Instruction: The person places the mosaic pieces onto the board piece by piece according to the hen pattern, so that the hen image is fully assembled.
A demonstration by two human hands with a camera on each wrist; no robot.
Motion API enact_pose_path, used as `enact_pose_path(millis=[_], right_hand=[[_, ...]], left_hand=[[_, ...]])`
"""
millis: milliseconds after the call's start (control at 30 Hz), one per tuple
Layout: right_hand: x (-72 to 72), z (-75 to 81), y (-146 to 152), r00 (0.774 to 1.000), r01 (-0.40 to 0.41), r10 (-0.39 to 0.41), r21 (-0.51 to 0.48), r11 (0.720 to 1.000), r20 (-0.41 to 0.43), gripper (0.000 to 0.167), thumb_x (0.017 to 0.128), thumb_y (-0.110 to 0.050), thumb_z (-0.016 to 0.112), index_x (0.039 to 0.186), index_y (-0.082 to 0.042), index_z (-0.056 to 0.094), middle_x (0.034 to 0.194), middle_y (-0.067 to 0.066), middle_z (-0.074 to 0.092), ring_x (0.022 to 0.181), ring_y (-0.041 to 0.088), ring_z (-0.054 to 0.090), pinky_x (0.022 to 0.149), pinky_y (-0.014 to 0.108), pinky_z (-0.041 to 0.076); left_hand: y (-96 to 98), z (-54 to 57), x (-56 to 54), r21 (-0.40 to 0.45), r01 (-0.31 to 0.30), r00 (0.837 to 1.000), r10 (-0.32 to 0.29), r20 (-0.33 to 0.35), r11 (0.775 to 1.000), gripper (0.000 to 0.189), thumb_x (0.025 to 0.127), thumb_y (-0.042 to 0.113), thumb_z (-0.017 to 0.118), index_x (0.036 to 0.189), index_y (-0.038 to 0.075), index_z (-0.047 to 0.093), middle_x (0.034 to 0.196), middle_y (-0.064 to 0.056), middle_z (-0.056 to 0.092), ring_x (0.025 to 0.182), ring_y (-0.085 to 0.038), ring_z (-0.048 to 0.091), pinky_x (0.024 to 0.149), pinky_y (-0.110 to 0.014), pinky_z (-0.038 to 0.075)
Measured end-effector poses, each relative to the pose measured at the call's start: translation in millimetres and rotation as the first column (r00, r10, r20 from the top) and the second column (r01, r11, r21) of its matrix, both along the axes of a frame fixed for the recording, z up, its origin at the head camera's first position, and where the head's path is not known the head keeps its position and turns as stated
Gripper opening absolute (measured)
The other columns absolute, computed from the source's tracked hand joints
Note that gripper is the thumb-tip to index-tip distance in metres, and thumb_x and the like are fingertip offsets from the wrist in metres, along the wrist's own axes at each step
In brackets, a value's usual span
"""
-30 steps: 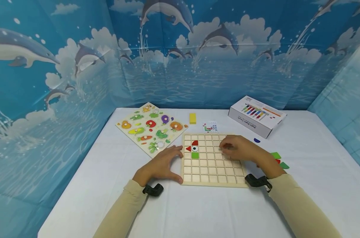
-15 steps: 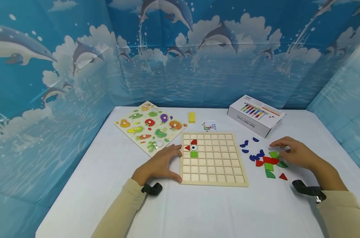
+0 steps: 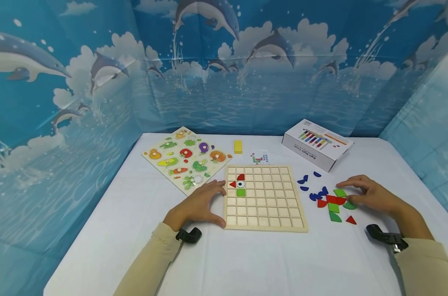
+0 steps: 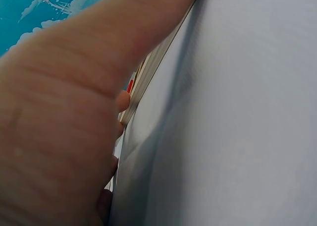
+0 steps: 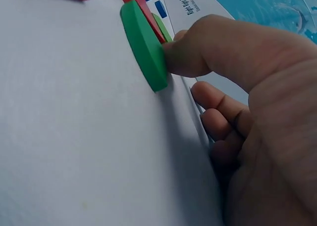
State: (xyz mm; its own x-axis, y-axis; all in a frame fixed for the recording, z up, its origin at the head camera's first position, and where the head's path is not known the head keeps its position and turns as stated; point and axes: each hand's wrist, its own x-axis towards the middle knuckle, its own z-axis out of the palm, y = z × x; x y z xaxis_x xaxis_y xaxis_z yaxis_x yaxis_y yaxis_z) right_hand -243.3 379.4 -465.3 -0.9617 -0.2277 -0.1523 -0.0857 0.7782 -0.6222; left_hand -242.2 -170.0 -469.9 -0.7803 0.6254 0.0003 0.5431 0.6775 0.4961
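In the head view, a wooden grid board (image 3: 266, 209) lies mid-table. Near its upper left sit a red quarter-circle piece (image 3: 240, 177), a red triangle (image 3: 233, 184), an eye tile (image 3: 240, 184) and a green square (image 3: 240, 193). My left hand (image 3: 199, 205) is spread at the board's left edge, thumb and fingers touching it. My right hand (image 3: 377, 199) is over the loose pieces at right, index finger by a light green piece (image 3: 340, 193). In the right wrist view, its thumb touches or nearly touches a dark green curved piece (image 5: 143, 47); the other fingers bend loosely.
Several blue half-round pieces (image 3: 317, 174) and red and green ones lie right of the board. Behind it are a picture card (image 3: 259, 157), a yellow block (image 3: 238, 146) and a white box (image 3: 312, 150). A vegetable puzzle board (image 3: 186, 162) lies back left.
My right hand has moved from above the grid board rightward to the loose pieces, then shifted slightly among them. My left hand has stayed at the board's left edge.
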Motion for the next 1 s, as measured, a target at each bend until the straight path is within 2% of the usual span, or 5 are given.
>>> enact_pose_path(millis=[267,467,567,733,1000], right_hand=[[-0.5,-3.2,-4.9,0.998,-0.017,0.018,0.017,1.000,-0.065,0.039,0.088,-0.014,0.077,0.126,-0.005,0.069,0.131,0.025,0.043,0.124,0.052,0.033,0.087,0.069,0.049],[2.2,-2.4,-5.5,0.999,0.015,-0.015,0.015,1.000,-0.040,0.045,0.089,-0.014,0.075,0.130,-0.001,0.061,0.140,0.033,0.036,0.127,0.057,0.029,0.097,0.075,0.039],[2.6,-3.5,-5.4,0.999,0.034,-0.034,0.000,0.999,-0.036,0.044,0.088,-0.012,0.074,0.126,0.002,0.058,0.142,0.035,0.033,0.129,0.058,0.027,0.099,0.076,0.034],[1.9,-5.9,-4.9,0.997,0.050,-0.050,0.000,0.999,-0.055,0.041,0.087,-0.013,0.075,0.121,0.003,0.058,0.140,0.036,0.034,0.127,0.058,0.027,0.098,0.076,0.035],[2.1,-4.5,-5.5,0.998,0.037,-0.037,-0.007,0.999,-0.058,0.038,0.088,-0.014,0.076,0.121,0.000,0.062,0.140,0.034,0.036,0.127,0.059,0.029,0.097,0.077,0.037]], left_hand=[[-0.2,0.6,0.3,-0.015,-0.006,1.000,0.006,0.001,1.000,0.087,0.061,0.075,0.083,0.127,0.027,0.052,0.165,0.005,0.027,0.152,-0.022,0.018,0.121,-0.044,0.017],[0.1,-1.2,-0.3,-0.020,-0.003,1.000,0.003,-0.008,1.000,0.086,0.062,0.073,0.083,0.127,0.027,0.052,0.165,0.005,0.027,0.152,-0.022,0.018,0.121,-0.045,0.018],[0.2,-2.6,-0.4,-0.024,-0.006,1.000,0.006,-0.009,1.000,0.086,0.062,0.073,0.084,0.127,0.028,0.052,0.165,0.006,0.027,0.152,-0.021,0.018,0.121,-0.044,0.018],[0.5,-3.9,-0.7,-0.021,-0.006,1.000,0.006,-0.005,1.000,0.086,0.061,0.074,0.084,0.127,0.028,0.051,0.165,0.007,0.027,0.152,-0.020,0.017,0.121,-0.044,0.018],[-0.7,-2.4,-0.4,-0.007,0.002,1.000,-0.002,-0.006,1.000,0.088,0.061,0.075,0.082,0.128,0.026,0.052,0.165,0.005,0.027,0.152,-0.022,0.017,0.121,-0.048,0.018]])
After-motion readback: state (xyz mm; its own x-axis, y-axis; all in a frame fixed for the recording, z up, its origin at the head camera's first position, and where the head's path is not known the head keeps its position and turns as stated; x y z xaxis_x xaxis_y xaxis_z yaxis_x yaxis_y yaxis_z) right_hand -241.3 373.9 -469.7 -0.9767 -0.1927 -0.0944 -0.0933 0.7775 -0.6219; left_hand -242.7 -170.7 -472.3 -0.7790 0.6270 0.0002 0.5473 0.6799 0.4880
